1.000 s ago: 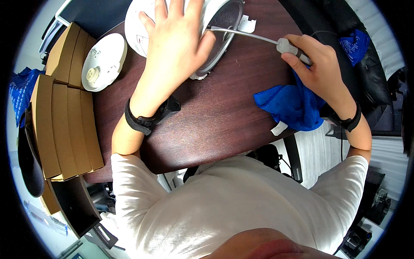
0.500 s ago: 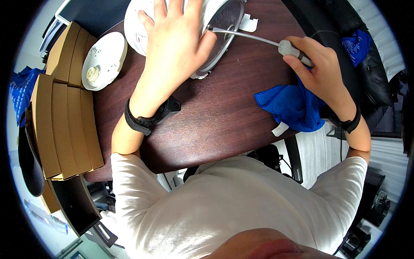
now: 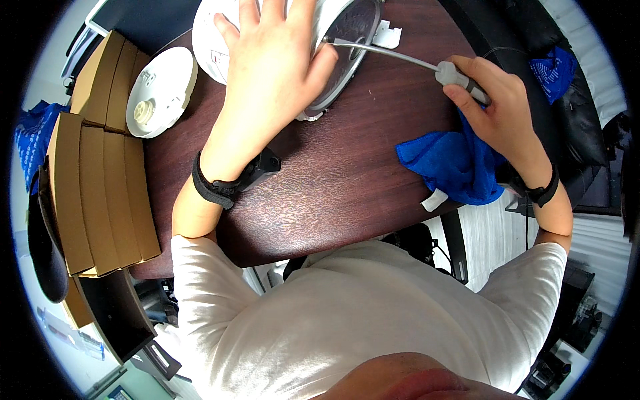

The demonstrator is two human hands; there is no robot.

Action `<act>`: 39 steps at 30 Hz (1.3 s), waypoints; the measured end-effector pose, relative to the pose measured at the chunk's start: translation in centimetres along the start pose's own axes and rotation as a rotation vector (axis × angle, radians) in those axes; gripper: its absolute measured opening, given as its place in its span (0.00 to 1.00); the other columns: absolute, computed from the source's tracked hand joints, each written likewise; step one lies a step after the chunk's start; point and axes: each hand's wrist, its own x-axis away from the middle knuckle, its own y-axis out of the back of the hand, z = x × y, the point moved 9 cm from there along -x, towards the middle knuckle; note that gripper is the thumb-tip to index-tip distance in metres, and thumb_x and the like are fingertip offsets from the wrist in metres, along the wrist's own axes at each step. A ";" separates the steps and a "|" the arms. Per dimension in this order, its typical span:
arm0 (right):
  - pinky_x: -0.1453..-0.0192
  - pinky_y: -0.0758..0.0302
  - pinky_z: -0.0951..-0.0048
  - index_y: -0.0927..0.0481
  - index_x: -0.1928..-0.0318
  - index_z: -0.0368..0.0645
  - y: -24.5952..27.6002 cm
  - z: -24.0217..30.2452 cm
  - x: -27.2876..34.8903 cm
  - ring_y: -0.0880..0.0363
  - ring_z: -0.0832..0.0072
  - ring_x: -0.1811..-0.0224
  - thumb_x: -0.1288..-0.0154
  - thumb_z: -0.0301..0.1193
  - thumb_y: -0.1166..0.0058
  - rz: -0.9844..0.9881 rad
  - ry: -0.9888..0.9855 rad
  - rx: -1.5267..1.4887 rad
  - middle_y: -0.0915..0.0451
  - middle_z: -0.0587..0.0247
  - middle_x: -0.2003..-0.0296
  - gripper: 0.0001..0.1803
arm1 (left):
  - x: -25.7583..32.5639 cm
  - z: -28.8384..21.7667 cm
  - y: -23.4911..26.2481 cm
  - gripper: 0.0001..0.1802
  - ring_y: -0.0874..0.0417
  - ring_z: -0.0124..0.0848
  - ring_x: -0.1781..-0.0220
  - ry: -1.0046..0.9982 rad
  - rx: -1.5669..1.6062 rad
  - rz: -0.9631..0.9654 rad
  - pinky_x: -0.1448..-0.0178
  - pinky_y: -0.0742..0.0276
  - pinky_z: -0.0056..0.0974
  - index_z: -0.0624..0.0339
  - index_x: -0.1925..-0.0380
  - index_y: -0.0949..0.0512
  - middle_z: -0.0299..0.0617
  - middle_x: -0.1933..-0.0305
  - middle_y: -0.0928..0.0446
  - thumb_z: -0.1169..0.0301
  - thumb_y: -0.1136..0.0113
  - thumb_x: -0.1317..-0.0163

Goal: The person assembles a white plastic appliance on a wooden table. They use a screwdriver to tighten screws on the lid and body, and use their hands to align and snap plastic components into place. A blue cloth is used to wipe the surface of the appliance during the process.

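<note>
At the table's far edge lies a white round housing, with a dark, clear-covered disc on its right side. My left hand rests flat on it, fingers spread, hiding much of its top. My right hand is closed around the grey handle of a screwdriver. The metal shaft runs leftward across the disc, and its tip meets the housing's edge beside my left thumb; the exact contact point is too small to make out. A small white tab sticks out past the disc.
A white round cover leans by cardboard boxes on the left. Below my right hand, a blue cloth hangs over the edge of the dark wooden table. A black padded seat stands to the right.
My right hand and the screwdriver have shifted very slightly right. My left hand stays in place on the housing.
</note>
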 end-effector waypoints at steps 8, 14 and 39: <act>0.71 0.23 0.72 0.17 0.52 0.36 -0.2 -0.1 0.0 0.16 0.65 0.73 0.35 0.37 0.33 0.028 -0.004 -0.006 0.17 0.54 0.68 0.18 | -0.1 0.0 -0.1 0.41 0.46 0.72 0.25 -0.007 -0.025 0.000 0.28 0.48 0.75 0.64 0.29 0.38 0.70 0.27 0.43 0.67 0.38 0.44; 0.71 0.23 0.72 0.17 0.51 0.37 0.5 0.2 -0.9 0.16 0.65 0.73 0.35 0.37 0.33 0.045 0.050 0.108 0.17 0.54 0.68 0.19 | 0.0 0.0 -0.1 0.41 0.46 0.72 0.25 -0.011 -0.040 0.005 0.28 0.49 0.75 0.65 0.29 0.39 0.70 0.27 0.43 0.67 0.38 0.44; 0.82 0.51 0.83 0.19 0.55 0.38 -6.7 4.0 5.2 0.44 0.91 0.84 0.21 0.49 0.52 0.467 -1.095 -1.486 0.33 0.75 0.80 0.24 | -0.1 -0.4 0.0 0.39 0.43 0.72 0.27 0.004 -0.029 -0.067 0.29 0.47 0.74 0.66 0.31 0.37 0.70 0.30 0.40 0.71 0.37 0.45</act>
